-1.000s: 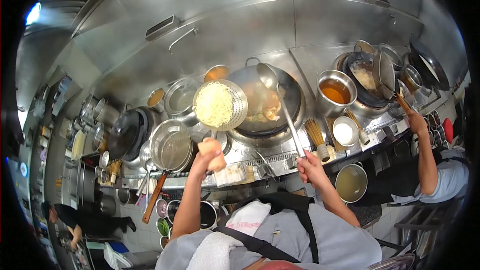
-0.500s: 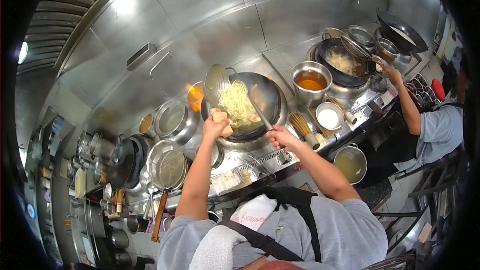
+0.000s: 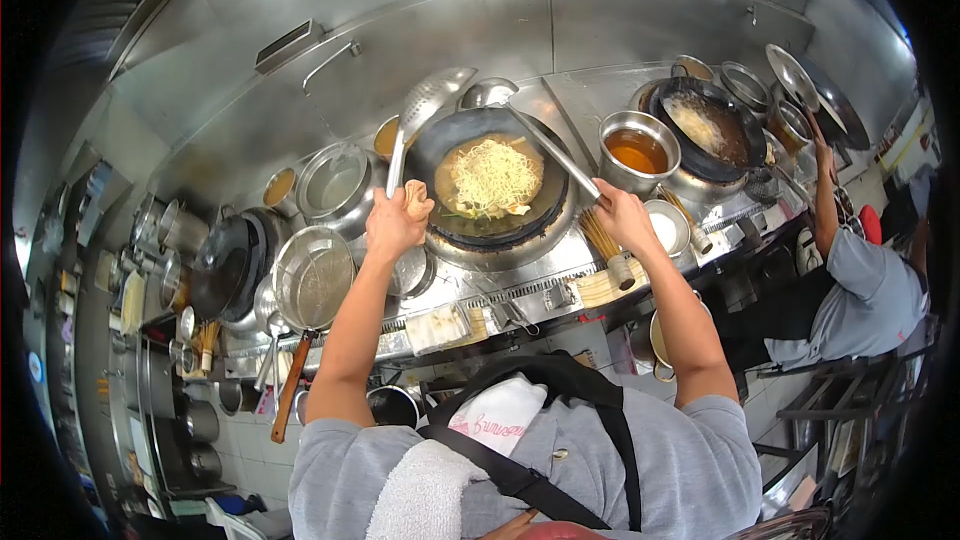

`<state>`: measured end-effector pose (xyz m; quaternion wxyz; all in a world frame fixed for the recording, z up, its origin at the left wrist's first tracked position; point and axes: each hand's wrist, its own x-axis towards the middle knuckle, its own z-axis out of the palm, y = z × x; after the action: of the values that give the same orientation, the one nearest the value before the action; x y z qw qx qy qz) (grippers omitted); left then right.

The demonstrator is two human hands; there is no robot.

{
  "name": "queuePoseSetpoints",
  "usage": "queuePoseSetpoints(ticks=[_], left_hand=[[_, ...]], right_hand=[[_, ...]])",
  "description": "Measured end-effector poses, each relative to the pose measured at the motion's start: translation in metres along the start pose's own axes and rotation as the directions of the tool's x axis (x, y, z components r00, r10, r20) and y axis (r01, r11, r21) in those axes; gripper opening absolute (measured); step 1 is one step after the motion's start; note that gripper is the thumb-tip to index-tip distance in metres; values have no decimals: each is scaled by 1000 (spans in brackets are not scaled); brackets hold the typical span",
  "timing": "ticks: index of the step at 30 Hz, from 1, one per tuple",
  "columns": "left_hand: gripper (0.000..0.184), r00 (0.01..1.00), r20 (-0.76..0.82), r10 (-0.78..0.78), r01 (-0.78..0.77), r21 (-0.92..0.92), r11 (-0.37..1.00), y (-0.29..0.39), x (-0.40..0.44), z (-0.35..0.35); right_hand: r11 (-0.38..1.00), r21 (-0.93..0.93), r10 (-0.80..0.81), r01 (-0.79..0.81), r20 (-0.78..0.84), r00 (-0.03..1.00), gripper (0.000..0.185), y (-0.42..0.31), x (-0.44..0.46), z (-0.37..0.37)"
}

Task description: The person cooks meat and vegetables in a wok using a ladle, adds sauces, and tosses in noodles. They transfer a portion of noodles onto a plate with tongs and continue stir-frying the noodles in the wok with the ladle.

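Observation:
My left hand (image 3: 397, 221) is closed round the metal handle of a perforated skimmer (image 3: 432, 100), its bowl raised at the wok's back left. Against the same hand is a beige piece (image 3: 416, 200), perhaps a folded cloth. My right hand (image 3: 622, 214) grips a steel ladle (image 3: 488, 93) by its handle, with the bowl up over the wok's back rim. Between both hands sits a black wok (image 3: 425, 155) on a burner, with pale noodles (image 3: 495, 176) heaped in brown liquid. Bits of green and white show at the noodles' near edge.
A pot of amber liquid (image 3: 638, 150) and a bamboo brush (image 3: 603, 252) stand right of the wok. A mesh strainer (image 3: 313, 280) lies at left. Further right, a co-worker (image 3: 870, 275) holds a lid (image 3: 790, 75) near another wok (image 3: 755, 115).
The skimmer has lifted off the noodles, which now lie in the wok. The ladle has swung up to the back rim. Flames at left no longer show. The co-worker's lid has risen.

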<state>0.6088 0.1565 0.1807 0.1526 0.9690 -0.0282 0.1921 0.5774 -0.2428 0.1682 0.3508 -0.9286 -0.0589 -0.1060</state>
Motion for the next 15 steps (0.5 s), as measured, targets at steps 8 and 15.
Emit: queuePoseSetpoints(ticks=[8,15], left_hand=[[44,976,-112,-187,78,-622,779,-70,-109,33],[55,718,476,-508,538,-843,-30,-45,-244,-12]], right_hand=[[689,651,118,-317,331,936,54,7,-72,35],[967,212,86,-141,247,965,54,13,-70,-22]])
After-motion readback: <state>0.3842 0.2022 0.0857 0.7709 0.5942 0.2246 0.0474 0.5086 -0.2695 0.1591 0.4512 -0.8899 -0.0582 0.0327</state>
